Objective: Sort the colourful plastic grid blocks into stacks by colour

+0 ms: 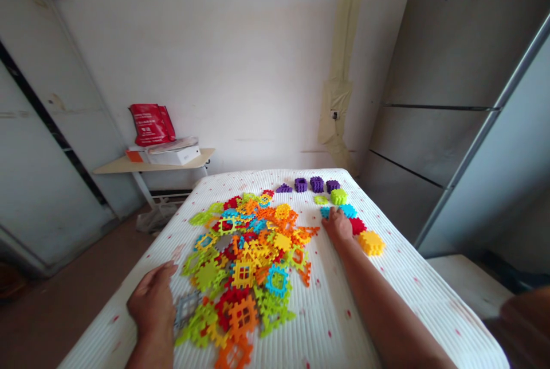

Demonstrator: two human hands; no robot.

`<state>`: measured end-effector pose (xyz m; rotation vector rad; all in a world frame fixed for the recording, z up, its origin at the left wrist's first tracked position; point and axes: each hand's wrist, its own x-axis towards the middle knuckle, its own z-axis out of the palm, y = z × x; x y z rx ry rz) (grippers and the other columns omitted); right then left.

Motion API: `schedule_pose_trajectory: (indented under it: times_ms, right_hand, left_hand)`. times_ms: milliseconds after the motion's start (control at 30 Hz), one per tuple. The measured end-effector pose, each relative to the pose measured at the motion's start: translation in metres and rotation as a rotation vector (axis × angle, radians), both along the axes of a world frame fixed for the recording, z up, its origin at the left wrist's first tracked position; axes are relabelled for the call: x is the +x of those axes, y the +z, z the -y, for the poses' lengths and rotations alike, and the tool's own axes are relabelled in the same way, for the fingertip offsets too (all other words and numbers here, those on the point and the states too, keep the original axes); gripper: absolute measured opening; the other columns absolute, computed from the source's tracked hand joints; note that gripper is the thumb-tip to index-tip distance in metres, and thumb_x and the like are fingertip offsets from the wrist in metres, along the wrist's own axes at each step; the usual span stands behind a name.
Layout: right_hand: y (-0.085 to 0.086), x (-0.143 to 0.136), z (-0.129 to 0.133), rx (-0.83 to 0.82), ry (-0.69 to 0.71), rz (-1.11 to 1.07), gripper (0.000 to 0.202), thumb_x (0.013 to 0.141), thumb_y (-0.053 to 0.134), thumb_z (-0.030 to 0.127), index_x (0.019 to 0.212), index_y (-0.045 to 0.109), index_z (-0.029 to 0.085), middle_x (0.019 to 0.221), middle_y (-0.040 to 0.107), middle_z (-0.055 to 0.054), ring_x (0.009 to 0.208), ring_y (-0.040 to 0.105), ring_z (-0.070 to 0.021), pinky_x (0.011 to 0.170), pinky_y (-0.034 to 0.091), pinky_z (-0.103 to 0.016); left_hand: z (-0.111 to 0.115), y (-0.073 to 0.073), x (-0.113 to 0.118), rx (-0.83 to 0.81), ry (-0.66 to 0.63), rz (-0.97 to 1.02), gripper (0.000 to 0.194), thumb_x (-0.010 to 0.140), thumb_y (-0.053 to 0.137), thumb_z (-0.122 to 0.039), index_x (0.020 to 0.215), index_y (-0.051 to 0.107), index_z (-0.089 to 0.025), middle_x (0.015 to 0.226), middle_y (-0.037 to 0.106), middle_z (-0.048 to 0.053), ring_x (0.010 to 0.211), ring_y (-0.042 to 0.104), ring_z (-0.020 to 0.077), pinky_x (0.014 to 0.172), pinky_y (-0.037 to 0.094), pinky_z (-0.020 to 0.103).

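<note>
My right hand (338, 224) reaches to the far right of the table, its fingers bent down over a blue notched building tile (325, 212). The fingertips are partly hidden behind the hand. Right beside it sit a blue tile stack (348, 210), a red tile stack (357, 226) and a yellow tile stack (372, 243). My left hand (153, 295) rests at the near left edge of the pile, fingers loosely bent and nothing visible in them. Closest to it lies a grey window tile (185, 307). The mixed pile of tiles (244, 273) spreads over the middle of the table.
Purple tile stacks (317, 184) line the far edge, with a green tile stack (338, 196) in front. A white quilted cloth (318, 323) covers the table. A fridge (412, 128) stands to the right. Behind on the left, a side table (116, 167) bears a red bag (150, 124).
</note>
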<state>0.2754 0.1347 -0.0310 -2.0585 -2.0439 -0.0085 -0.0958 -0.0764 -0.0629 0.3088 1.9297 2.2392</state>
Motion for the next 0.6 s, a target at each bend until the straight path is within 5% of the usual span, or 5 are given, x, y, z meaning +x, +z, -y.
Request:
schedule_pose_trajectory:
  times_ms: [300,433,600]
  right_hand:
    - [0.006,0.000,0.005,0.086,0.049,-0.033,0.035,0.088,0.045,0.033,0.116,0.050,0.013,0.115,0.054,-0.016,0.094,0.060,-0.0212,0.070,0.045,-0.027]
    - [0.019,-0.015,0.009,0.235,0.315,-0.067,0.031,0.087,0.047,0.028,0.116,0.055,0.018,0.120,0.056,-0.009,0.104,0.054,-0.0199,0.084,0.042,-0.027]
    - [0.032,-0.057,0.003,0.162,0.646,-0.097,0.037,0.080,0.057,0.024,0.117,0.057,0.021,0.120,0.059,-0.005,0.110,0.048,-0.0194,0.091,0.039,-0.029]
  left_hand:
    - [0.000,-0.003,-0.003,-0.005,-0.007,-0.033,0.028,0.054,0.069,-0.029,0.077,0.067,-0.014,0.065,0.062,-0.001,0.065,0.056,0.0160,0.064,0.045,0.031]
    - [-0.001,-0.004,-0.004,-0.003,-0.006,-0.014,0.027,0.054,0.069,-0.029,0.077,0.067,-0.015,0.067,0.062,-0.002,0.067,0.057,0.0155,0.068,0.045,0.031]
    - [0.000,-0.006,-0.006,-0.032,0.004,-0.045,0.030,0.054,0.068,-0.032,0.078,0.068,-0.013,0.066,0.064,0.000,0.064,0.057,0.0162,0.064,0.047,0.031]
